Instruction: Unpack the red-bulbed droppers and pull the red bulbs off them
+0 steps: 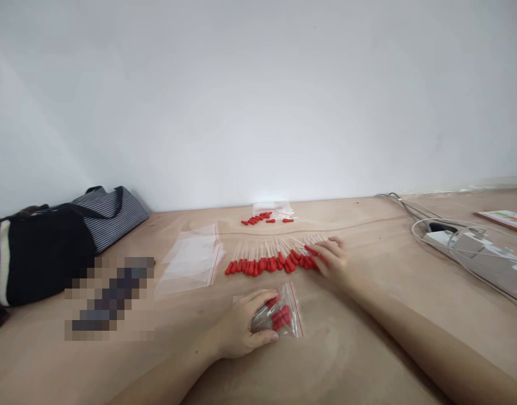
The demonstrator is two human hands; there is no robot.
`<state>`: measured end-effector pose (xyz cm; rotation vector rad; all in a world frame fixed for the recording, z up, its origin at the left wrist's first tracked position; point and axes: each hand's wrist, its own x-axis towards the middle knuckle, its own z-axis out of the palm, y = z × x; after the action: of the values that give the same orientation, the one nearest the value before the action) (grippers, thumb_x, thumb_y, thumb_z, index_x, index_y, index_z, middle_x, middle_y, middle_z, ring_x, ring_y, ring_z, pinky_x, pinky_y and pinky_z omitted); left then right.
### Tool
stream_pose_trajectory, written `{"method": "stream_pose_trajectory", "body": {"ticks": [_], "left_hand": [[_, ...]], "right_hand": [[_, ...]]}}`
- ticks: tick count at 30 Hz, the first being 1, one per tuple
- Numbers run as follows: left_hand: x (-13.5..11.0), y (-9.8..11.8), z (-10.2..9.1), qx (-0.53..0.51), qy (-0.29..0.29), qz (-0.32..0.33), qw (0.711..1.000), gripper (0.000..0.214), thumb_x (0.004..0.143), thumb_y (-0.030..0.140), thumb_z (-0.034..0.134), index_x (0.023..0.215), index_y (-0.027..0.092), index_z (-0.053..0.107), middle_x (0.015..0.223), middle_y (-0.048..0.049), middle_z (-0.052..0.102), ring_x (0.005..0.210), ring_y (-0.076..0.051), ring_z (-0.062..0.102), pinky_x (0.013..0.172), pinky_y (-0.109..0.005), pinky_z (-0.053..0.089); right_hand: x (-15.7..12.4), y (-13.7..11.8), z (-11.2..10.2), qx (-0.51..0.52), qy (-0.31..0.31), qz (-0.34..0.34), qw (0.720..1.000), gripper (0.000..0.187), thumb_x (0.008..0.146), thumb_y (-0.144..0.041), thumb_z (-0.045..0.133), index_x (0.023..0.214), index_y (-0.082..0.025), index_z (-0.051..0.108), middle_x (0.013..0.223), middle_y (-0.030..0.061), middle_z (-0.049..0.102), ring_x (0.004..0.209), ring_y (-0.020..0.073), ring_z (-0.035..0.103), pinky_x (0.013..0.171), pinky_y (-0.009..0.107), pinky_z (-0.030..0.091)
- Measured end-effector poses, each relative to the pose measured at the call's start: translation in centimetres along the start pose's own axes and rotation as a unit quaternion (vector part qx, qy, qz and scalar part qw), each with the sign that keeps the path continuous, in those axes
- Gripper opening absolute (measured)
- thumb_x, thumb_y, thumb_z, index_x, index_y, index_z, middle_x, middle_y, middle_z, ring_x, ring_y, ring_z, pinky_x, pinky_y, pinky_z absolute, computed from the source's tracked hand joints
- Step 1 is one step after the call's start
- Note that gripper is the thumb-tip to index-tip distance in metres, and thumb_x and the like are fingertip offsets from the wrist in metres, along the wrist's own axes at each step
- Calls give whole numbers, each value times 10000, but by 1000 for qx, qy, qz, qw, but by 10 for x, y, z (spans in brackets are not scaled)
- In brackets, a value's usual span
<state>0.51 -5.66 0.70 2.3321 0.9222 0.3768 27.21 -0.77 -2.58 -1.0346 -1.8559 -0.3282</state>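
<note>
A row of several clear droppers with red bulbs point(266, 259) lies across the beige table. My right hand point(332, 256) rests at the row's right end, fingers pinched on one red-bulb dropper. My left hand point(243, 326) sits nearer me, fingers curled over a small clear zip bag point(286, 318) that holds a few red-bulb droppers. The bag lies flat on the table, its red zip strip facing right.
A stack of empty clear zip bags point(194, 256) lies left of the row. More red bulbs point(262, 217) and a bag sit near the wall. A striped and black bag point(51, 247) is at left. White cables and a power strip point(473, 247) are at right.
</note>
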Motion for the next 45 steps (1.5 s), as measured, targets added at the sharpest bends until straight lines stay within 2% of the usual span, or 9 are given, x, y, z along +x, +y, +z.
{"method": "stream_pose_trajectory", "body": {"ticks": [5,15,18,21,25,29,33,38,45], "left_hand": [[0,0,0,-6,3,2,1000,561,699,329,637,1211,229,433,1246,-69,497,1112,-243,481,941,-392,378],[1,0,-1,-3,-2,4,1000,558,703,343,631,1209,221,433,1241,-75,500,1105,-250,487,935,-395,381],[0,-2,0,-2,2,-7,1000,608,694,373,634,1237,218,407,1243,-79,499,1099,-259,492,930,-404,386],[0,-5,2,2,6,-30,1000,671,685,390,636,1276,226,363,1278,-80,473,1134,-271,463,954,-421,364],[0,-6,3,0,1,-32,999,708,676,398,640,1292,225,337,1285,-78,470,1150,-272,450,966,-420,354],[1,-3,2,5,6,-37,999,693,683,416,634,1282,224,346,1277,-73,478,1131,-266,466,960,-414,360],[0,1,1,8,12,-42,999,679,686,388,637,1275,204,355,1266,-81,486,1111,-258,481,954,-398,366],[0,2,0,11,10,-40,999,662,686,396,638,1264,210,374,1253,-86,497,1091,-261,494,936,-393,380],[0,-2,0,20,-9,-37,999,670,687,416,641,1268,214,375,1259,-84,494,1096,-264,490,930,-400,380]], "right_hand": [[-4,-11,18,-111,-91,-76,987,215,846,-123,407,912,-193,599,813,33,624,743,116,552,937,393,230],[11,-28,11,-120,-237,30,964,281,712,-187,519,985,-193,585,941,58,604,918,217,500,920,473,151],[11,-33,-5,-92,-231,33,968,357,690,-269,557,1043,-212,566,988,58,597,934,227,482,886,457,180],[3,-42,-19,-29,-227,66,971,184,754,-306,530,896,-234,623,868,25,612,834,179,491,803,388,226],[-8,-61,-24,86,-309,79,944,133,787,-325,537,804,-267,656,736,-7,594,752,139,469,753,345,230],[-7,-77,-19,146,-360,73,919,178,773,-388,566,905,-298,643,866,-5,604,825,154,456,759,341,226],[-5,-84,-14,164,-386,49,907,151,753,-377,593,845,-265,635,943,-3,609,860,164,447,753,338,220],[-7,-85,-12,156,-386,47,908,87,728,-299,600,743,-214,590,833,-14,600,822,144,446,751,316,228],[-8,-77,-14,157,-368,44,916,208,613,-285,659,701,-190,496,659,-47,543,737,126,483,901,391,177]]}}
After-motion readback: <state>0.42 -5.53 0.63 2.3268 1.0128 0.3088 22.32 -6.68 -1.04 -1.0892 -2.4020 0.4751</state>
